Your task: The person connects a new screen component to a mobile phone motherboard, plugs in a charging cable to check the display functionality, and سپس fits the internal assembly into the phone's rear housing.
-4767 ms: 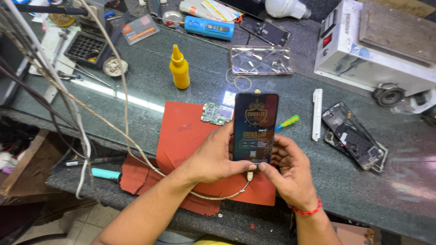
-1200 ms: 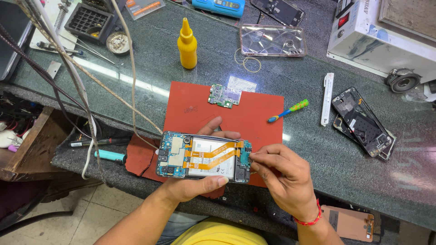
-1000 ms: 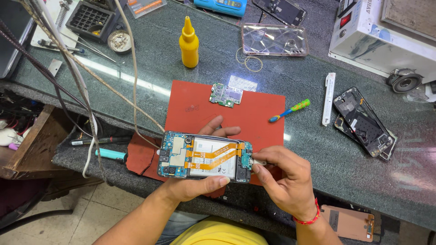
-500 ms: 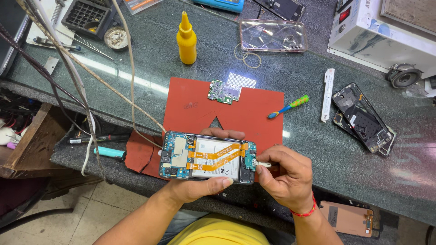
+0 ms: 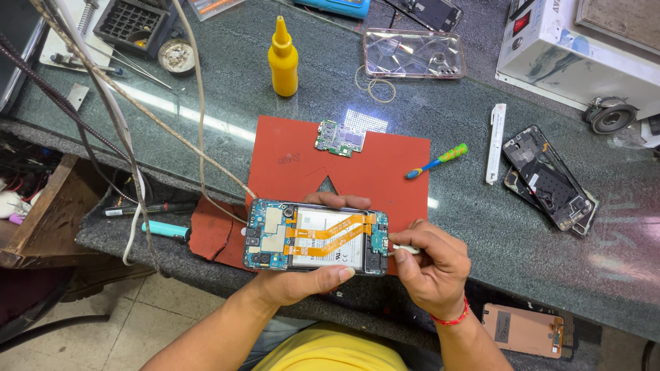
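Note:
An opened phone [image 5: 316,235] lies sideways over the near edge of a red mat [image 5: 385,172], its blue circuit parts, white battery and orange flex cables facing up. My left hand [image 5: 302,282] grips it from below, fingertips curling over its far edge. My right hand [image 5: 430,264] pinches a white cable plug [image 5: 404,249] at the phone's right end. A small green circuit board [image 5: 338,138] rests at the mat's far edge.
A yellow squeeze bottle [image 5: 282,58], clear phone case [image 5: 414,53], rubber band, white machine [image 5: 584,41], green-handled brush [image 5: 437,161], white stick [image 5: 495,143] and stripped phone frames [image 5: 550,180] lie on the grey bench. Cables [image 5: 137,124] hang at left above tools.
The phone, earlier upright with its lit screen facing me, now lies sideways with its open back up. My right hand moved to its right end and pinches the plug there.

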